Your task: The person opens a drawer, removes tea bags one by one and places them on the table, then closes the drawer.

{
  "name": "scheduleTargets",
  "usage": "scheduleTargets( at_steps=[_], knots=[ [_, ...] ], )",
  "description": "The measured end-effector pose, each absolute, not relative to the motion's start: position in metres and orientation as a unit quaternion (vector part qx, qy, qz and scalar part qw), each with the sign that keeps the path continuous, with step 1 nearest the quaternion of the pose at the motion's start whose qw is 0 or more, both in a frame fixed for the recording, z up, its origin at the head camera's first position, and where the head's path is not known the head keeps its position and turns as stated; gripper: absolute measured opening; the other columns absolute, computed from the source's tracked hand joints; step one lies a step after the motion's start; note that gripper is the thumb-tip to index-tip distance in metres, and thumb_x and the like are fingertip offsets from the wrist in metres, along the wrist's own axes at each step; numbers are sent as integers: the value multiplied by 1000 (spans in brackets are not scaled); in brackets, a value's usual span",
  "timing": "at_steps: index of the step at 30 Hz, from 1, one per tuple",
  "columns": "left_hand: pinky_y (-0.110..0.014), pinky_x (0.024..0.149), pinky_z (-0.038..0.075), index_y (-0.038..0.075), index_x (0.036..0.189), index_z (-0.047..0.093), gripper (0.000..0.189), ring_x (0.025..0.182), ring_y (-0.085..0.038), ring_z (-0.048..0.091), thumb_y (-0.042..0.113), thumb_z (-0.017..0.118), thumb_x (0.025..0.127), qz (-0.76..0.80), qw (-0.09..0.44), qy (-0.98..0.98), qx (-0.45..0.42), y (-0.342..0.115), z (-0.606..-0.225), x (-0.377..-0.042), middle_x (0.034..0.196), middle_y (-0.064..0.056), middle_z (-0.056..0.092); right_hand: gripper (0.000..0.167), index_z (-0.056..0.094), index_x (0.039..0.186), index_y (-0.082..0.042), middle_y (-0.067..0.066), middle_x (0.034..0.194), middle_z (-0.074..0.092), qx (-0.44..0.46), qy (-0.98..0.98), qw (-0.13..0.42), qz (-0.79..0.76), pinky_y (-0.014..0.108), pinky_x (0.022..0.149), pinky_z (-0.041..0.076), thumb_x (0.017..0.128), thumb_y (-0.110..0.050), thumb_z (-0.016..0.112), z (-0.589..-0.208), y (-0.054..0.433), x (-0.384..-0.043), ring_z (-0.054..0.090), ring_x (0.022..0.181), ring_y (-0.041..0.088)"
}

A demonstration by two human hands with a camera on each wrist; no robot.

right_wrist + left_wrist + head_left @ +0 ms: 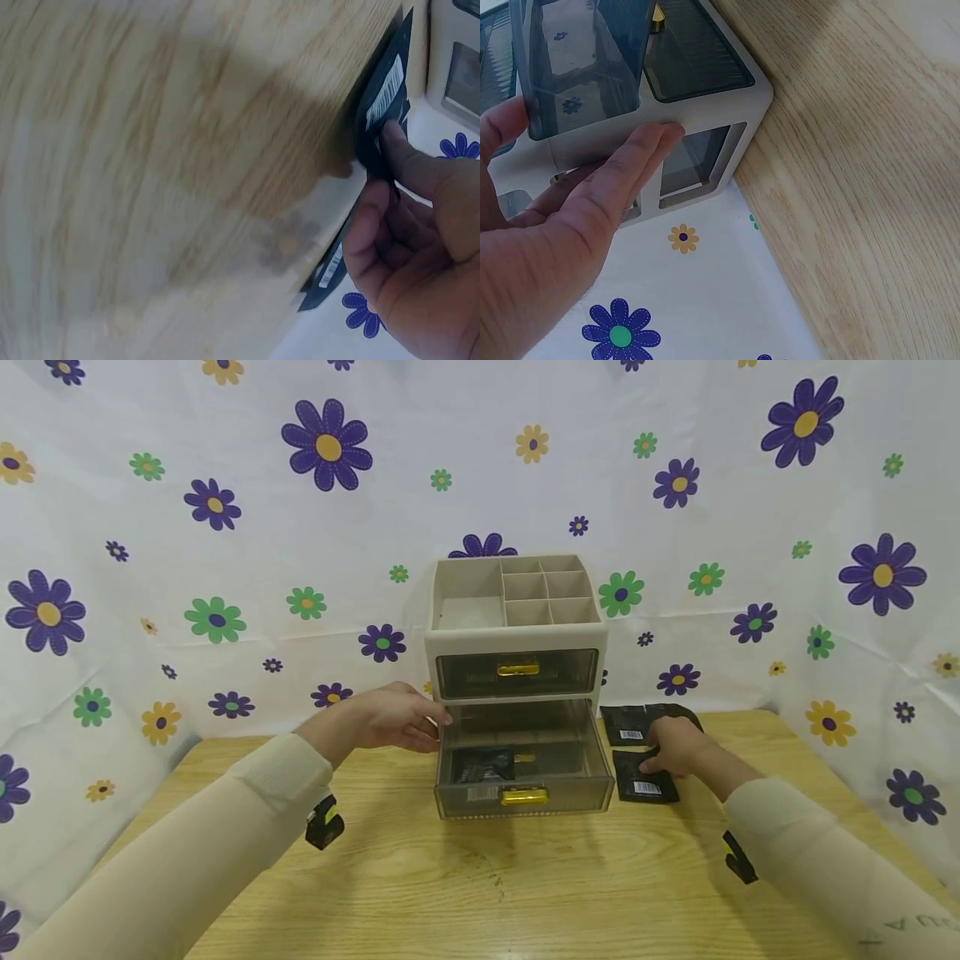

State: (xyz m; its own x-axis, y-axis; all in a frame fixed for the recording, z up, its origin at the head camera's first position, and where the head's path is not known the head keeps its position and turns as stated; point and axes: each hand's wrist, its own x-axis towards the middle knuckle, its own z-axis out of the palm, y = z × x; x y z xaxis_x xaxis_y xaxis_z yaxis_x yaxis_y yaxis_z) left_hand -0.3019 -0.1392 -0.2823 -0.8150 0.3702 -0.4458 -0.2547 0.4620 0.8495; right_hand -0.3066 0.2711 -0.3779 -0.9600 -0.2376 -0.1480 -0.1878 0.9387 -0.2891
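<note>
A cream desktop organizer stands on the table, one clear grey drawer with a gold handle pulled out. Inside that drawer lies a black packet. My left hand is at the organizer's left side; in the left wrist view its fingers lie fairly straight along the cream side wall and the thumb touches the pulled-out drawer's edge. On the other side, my right hand pinches a flat black packet with a white barcode label between thumb and fingers. More black packet material lies just behind it.
The closed upper drawer sits above the pulled-out one. On top is an open tray with several small compartments. A flower-printed white cloth hangs behind and beside the wooden table.
</note>
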Motion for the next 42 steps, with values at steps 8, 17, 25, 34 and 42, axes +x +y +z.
scheduleTargets(
  at_steps=[8, 17, 25, 34, 42],
  knots=[
    [-48, 108, 48, -11, 135, 44, 50, 108, -30, 65, 14, 60, 95, 518, 304, 799, 33, -139, -282, -301, 129, -28, 57, 55, 56, 113, 10, 29, 112, 64, -74, 985, 34, -151, 57, 98, 50, 78, -22, 86, -384, 270, -312, 60, 109, 45],
    [-47, 107, 49, -10, 133, 47, 48, 104, -28, 66, 14, 61, 94, 521, 300, 798, 34, -138, -282, -303, 125, -25, 60, 60, 56, 113, 11, 29, 111, 64, -66, 988, 11, -138, 56, 96, 51, 76, -25, 87, -386, 276, -317, 61, 104, 43],
    [-46, 105, 51, -10, 133, 48, 48, 105, -28, 66, 15, 61, 94, 519, 302, 798, 38, -140, -284, -303, 125, -26, 60, 47, 61, 105, 9, 26, 101, 68, -90, 991, -8, -102, 53, 85, 56, 83, -27, 80, -374, 279, -311, 65, 91, 38],
    [-45, 102, 53, -9, 131, 49, 45, 100, -27, 68, 14, 62, 94, 527, 299, 795, 30, -140, -284, -303, 120, -23, 62, 28, 70, 88, 1, 10, 69, 67, -98, 971, -178, -126, 34, 49, 46, 93, -23, 56, -311, 252, -294, 54, 57, 20],
    [-41, 96, 57, -9, 129, 51, 43, 95, -24, 68, 15, 62, 94, 522, 295, 799, 33, -140, -284, -303, 113, -20, 64, 21, 66, 80, -2, 6, 53, 56, -144, 911, -358, -146, 27, 41, 30, 89, -14, 50, -277, 221, -277, 42, 45, 18]
  ],
)
